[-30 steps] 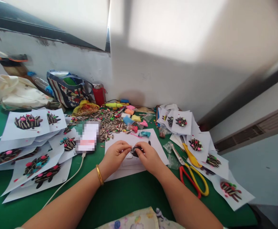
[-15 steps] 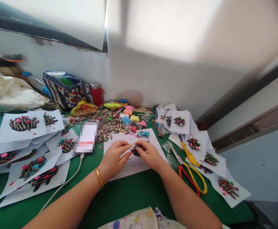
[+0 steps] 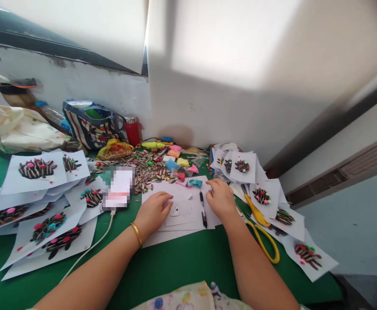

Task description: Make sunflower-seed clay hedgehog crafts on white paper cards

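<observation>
A sheet with a pencil-like hedgehog outline [image 3: 184, 209] lies in front of me, with a small black dot near its snout. My left hand [image 3: 154, 213] rests at the sheet's left edge, fingers stretched toward the drawing, thumb apart. At the right edge of the papers my right hand [image 3: 221, 199] is curled palm down. Its inner fingers are hidden, and so is anything in them. Between the hands lie a black pen [image 3: 203, 210] and a small white lump [image 3: 190, 196]. A packet of blue clay [image 3: 194, 184] sits just beyond.
Striped sunflower seeds [image 3: 152, 168] are heaped behind the papers, beside coloured clay packets [image 3: 182, 162]. Finished seed pictures [image 3: 33, 181] are stacked left, more pictures [image 3: 262, 196] right. A phone [image 3: 117, 189] with a cable lies left; yellow-handled scissors [image 3: 274, 245] lie beside my right arm.
My hands have parted from around a dark piece in clear wrapping, which I no longer see. The right hand moved right; the left shifted slightly left. The drawing and pen now show.
</observation>
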Demonstrator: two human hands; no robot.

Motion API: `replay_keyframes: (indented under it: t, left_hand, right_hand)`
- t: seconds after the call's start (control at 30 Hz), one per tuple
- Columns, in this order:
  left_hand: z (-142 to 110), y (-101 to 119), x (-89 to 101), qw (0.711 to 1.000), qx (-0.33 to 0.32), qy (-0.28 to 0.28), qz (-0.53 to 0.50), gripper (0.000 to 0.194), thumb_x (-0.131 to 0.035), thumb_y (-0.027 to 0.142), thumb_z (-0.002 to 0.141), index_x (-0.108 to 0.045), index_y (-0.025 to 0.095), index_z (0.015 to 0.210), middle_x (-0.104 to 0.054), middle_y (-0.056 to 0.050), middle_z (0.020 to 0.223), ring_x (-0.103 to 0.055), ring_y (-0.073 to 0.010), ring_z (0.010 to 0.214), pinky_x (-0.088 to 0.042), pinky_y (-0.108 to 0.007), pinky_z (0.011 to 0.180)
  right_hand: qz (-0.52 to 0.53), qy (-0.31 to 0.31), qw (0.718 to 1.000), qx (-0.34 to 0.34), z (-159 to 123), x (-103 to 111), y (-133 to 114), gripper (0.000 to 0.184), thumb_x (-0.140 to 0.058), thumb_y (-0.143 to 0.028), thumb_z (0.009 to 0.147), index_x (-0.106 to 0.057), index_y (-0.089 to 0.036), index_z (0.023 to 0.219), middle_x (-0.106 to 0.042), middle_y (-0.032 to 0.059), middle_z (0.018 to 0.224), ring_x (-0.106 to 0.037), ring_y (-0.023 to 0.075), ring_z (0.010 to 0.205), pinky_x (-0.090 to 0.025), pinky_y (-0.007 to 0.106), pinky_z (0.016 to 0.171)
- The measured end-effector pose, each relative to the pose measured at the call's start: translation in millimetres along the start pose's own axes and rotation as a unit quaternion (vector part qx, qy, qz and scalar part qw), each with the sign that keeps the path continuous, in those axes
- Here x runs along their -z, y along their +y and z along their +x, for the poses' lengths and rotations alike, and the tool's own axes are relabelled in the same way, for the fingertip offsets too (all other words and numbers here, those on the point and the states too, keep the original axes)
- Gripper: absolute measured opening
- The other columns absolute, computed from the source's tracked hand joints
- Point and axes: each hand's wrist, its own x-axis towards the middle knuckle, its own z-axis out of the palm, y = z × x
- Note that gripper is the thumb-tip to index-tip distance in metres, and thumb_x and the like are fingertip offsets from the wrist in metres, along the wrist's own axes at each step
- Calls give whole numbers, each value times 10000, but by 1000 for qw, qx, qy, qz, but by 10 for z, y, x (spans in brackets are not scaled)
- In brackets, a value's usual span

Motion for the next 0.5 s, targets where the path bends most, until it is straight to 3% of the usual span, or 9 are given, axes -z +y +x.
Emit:
replay_keyframes:
  t: [0.17,0.27,0.5]
  left_hand:
    - [10,-34,-8,1000,7,-16,4,276,-505,297,901,-700,207,1075,-692,-93,1081,-618,-245,1024,-453,-362,925]
    - [14,-45,-5,1000,12,-13,-6,270,-511,293,900,-700,204,1071,-694,-94,1068,-620,-244,1017,-446,-357,916]
    - [6,-44,11,1000,15,-20,-14,270,-506,294,901,-708,192,1047,-699,-105,1060,-625,-254,1016,-448,-369,911]
  right_hand:
    - [5,-30,997,72,-4,-62,-315,278,-555,-241,861,-672,-244,1114,-644,76,1170,-528,262,1114,-370,418,947]
    - [-21,-54,993,105,132,-80,-450,269,-584,-261,858,-673,-259,1113,-646,76,1150,-520,269,1107,-386,413,905]
    - [-94,-53,993,39,751,-249,-450,394,-529,-183,887,-604,-279,1262,-614,99,1195,-500,267,1088,-395,384,832]
